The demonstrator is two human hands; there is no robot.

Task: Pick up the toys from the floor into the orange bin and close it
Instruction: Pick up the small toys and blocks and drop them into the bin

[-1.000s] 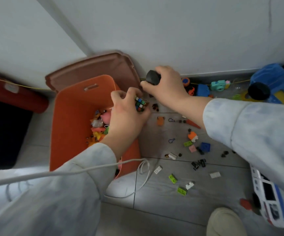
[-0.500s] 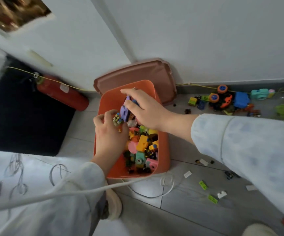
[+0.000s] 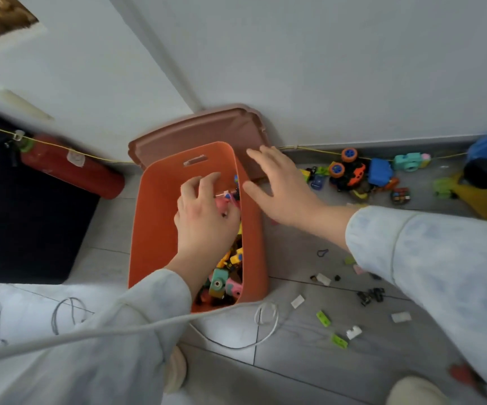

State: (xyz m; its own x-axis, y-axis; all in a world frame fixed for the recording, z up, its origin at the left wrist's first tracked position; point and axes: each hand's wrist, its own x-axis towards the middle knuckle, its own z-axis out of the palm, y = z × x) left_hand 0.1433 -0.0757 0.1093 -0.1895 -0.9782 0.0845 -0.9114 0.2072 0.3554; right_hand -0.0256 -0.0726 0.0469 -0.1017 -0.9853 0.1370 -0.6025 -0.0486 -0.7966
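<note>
While toys [image 3: 350,176] lie on the floor [image 3: 294,361], the bin [image 3: 160,229] is being filled.
The left hand [image 3: 204,217] is held inside it, fingers loosely spread; the right hand [image 3: 283,185] is held beside its rim, fingers splayed, empty. Floor toys must be grasped next, lid [image 3: 195,133] last.

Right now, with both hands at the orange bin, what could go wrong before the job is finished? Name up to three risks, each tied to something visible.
The white cable loops on the floor by the orange bin; a foot could snag it.
Small pieces like the green brick lie scattered near the slipper and may be trodden on.
Toys heap along the bin's right wall; adding the toy car might stop the lid seating.
</note>
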